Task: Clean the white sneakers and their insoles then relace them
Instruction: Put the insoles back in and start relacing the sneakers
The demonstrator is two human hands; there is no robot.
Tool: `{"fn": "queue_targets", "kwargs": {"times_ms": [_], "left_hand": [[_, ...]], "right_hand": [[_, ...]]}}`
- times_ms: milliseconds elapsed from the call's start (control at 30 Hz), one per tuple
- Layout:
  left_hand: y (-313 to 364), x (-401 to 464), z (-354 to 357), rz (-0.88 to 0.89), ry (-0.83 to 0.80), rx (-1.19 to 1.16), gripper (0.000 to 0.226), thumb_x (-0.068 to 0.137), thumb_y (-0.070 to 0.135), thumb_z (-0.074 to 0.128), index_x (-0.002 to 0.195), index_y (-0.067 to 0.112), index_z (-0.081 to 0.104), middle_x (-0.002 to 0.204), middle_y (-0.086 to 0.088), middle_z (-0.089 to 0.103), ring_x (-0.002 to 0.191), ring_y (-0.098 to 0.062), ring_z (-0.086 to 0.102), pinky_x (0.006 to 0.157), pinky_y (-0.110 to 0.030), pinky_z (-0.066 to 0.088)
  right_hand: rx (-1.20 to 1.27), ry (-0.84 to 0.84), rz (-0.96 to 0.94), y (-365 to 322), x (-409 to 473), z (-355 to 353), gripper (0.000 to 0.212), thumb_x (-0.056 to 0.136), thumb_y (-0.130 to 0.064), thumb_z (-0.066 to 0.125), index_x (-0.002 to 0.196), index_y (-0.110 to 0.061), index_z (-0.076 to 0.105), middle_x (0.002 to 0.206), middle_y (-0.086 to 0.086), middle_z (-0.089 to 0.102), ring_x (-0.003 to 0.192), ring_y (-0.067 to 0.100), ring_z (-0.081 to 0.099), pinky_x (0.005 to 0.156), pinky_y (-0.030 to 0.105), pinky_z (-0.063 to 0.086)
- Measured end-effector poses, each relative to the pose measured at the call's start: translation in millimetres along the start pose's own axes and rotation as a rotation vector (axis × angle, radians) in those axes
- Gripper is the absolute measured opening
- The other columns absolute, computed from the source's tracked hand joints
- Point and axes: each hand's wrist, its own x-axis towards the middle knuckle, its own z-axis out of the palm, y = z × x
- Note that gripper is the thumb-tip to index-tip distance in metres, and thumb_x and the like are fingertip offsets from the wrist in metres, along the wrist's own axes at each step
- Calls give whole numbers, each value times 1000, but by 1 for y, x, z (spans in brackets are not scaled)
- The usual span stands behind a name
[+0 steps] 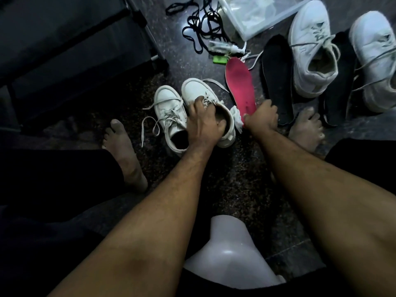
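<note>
Gripping the collar of a small white sneaker (205, 108), the left hand (202, 123) has its fingers curled over the shoe's opening. The right hand (260, 117) pinches the heel end of a pink insole (240, 86) together with a white cloth (236, 116). A second small sneaker (169, 112) stands just beside the first, laces loose. Black insoles (276, 82) lie on the dark floor (235, 179) to the right, beside two larger white sneakers (310, 50). Black laces (201, 26) and a clear plastic box (257, 13) lie farther off.
</note>
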Motion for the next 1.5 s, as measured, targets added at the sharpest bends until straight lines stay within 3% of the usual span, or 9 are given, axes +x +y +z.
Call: {"fn": "queue_targets", "kwargs": {"times_ms": [200, 400, 567, 700, 833, 933, 1100, 1300, 1500], "left_hand": [[18, 17, -18, -37, -302, 174, 60, 77, 24, 80, 130, 15, 54, 149, -6, 28, 136, -33, 27, 91, -45, 54], [15, 13, -22, -27, -215, 151, 34, 84, 14, 70, 117, 13, 60, 132, -8, 43, 128, -31, 38, 80, -47, 54], [14, 12, -32, 3, -132, 5, 25, 87, 21, 59, 107, 9, 68, 113, -12, 63, 106, -34, 60, 81, -43, 51], [9, 6, -35, 22, -65, -73, 21, 92, 20, 56, 105, 7, 67, 114, -13, 58, 98, -35, 62, 80, -46, 51], [0, 3, -36, -38, -62, -104, 22, 91, 21, 60, 103, 6, 71, 111, -15, 63, 100, -36, 63, 85, -45, 51], [-4, 3, -38, -93, -96, -197, 19, 88, 25, 67, 99, 11, 76, 100, -12, 73, 96, -33, 67, 82, -40, 54], [-11, -3, -43, -191, -89, -312, 17, 86, 22, 71, 97, 12, 78, 97, -13, 75, 94, -29, 69, 81, -32, 50], [-10, -12, -44, -204, -86, -313, 22, 85, 25, 69, 99, 11, 78, 94, -15, 75, 93, -32, 69, 80, -35, 52], [6, -13, -44, -184, -98, -216, 24, 87, 16, 61, 105, 7, 73, 105, -22, 70, 102, -40, 65, 82, -42, 52]], "right_hand": [[71, -52, 78, 8, 4, 2, 61, 79, -28, 78, 127, -8, 46, 128, 18, 59, 120, 36, 56, 96, 42, 47], [137, -7, 39, 4, -6, -6, 26, 89, -22, 63, 114, -23, 71, 125, 14, 55, 106, 35, 60, 92, 32, 47], [150, 118, -7, 4, -16, -18, 29, 95, -22, 57, 120, -26, 69, 127, 12, 50, 112, 37, 57, 95, 34, 44], [222, 246, -46, -2, -27, -35, 27, 98, -20, 48, 118, -18, 66, 120, 13, 57, 110, 36, 57, 89, 36, 44], [455, 203, -90, -9, -40, -45, 23, 96, -14, 49, 112, -9, 64, 111, 17, 68, 105, 32, 61, 83, 33, 40], [543, 120, -123, -11, -54, -51, 24, 89, -16, 53, 106, -11, 69, 102, 13, 71, 99, 33, 64, 86, 37, 49], [503, 87, -218, 10, -47, -53, 42, 66, -35, 46, 98, -28, 71, 91, 1, 74, 87, 29, 70, 77, 50, 59], [449, 90, -321, -14, -100, -121, 25, 71, -28, 47, 80, -28, 70, 71, -2, 69, 55, 11, 58, 58, 27, 49], [150, 75, -252, -16, -126, -142, 38, 66, -39, 48, 93, -28, 73, 82, 3, 73, 81, 26, 69, 79, 40, 58]]}}
